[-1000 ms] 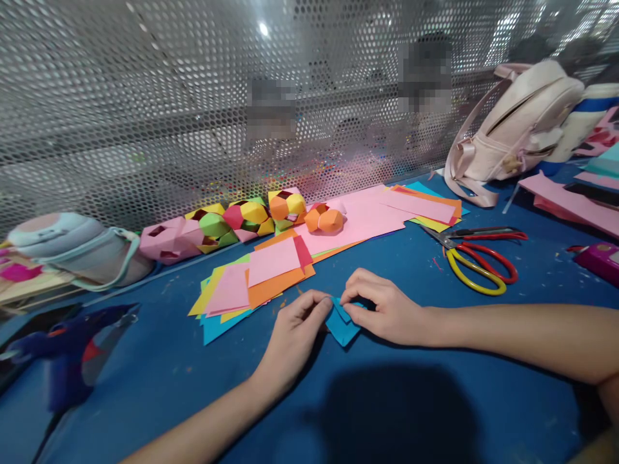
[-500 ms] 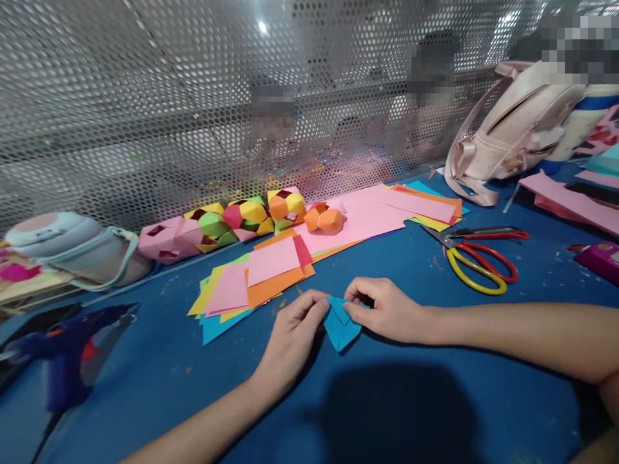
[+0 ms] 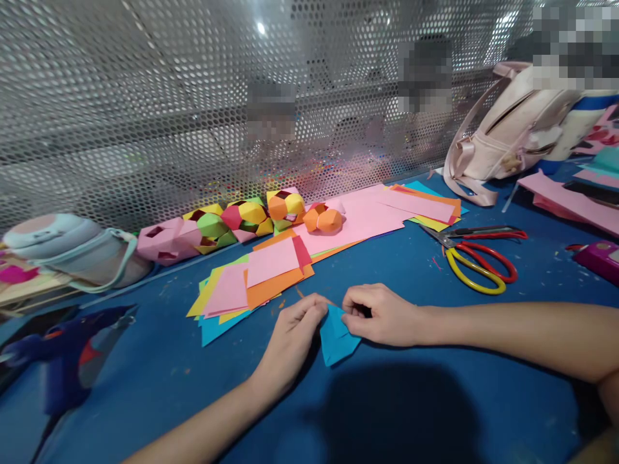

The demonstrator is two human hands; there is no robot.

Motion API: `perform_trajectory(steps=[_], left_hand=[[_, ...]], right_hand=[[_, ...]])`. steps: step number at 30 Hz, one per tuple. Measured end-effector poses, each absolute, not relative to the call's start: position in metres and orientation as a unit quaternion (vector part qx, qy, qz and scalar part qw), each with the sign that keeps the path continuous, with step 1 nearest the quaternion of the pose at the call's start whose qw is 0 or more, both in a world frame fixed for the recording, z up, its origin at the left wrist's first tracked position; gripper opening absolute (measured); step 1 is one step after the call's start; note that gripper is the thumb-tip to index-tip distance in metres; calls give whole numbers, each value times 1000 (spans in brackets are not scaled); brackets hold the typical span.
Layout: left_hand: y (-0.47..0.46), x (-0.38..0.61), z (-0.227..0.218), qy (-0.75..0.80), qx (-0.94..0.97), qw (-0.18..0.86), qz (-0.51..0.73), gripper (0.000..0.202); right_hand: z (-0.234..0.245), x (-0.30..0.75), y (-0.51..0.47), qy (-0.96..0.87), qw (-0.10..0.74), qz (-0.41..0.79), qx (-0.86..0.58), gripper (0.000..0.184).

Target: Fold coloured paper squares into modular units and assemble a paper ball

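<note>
A small folded piece of blue paper lies on the blue table between my hands. My left hand pinches its left edge with curled fingers. From the right, my right hand pinches the paper's upper corner with thumb and fingertips pressed together. Both forearms rest low over the table.
A fan of coloured paper squares lies just behind my hands, larger pink sheets beyond. Folded paper balls line the perforated metal wall. Scissors lie at right, a pink backpack behind them, a blue glue gun at left.
The blue paper has shifted a little left and toward me, and more of its lower flap shows. My right hand slid slightly nearer, fingers tighter on the corner.
</note>
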State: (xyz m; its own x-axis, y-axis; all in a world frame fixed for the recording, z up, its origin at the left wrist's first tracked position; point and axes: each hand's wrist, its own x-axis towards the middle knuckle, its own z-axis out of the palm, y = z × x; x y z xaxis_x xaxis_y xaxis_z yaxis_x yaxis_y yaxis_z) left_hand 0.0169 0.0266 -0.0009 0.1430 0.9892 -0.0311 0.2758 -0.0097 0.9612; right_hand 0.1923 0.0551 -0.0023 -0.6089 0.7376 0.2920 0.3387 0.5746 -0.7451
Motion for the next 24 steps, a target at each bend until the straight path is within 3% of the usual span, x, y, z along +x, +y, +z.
perform_trajectory(steps=[9, 24], left_hand=[[24, 16, 0, 519, 572, 503, 387, 22], [23, 20, 7, 542, 637, 404, 371, 21]], right_hand=[[-1, 193, 55, -830, 299, 325, -340, 11], [-4, 192, 55, -840, 309, 307, -324, 10]])
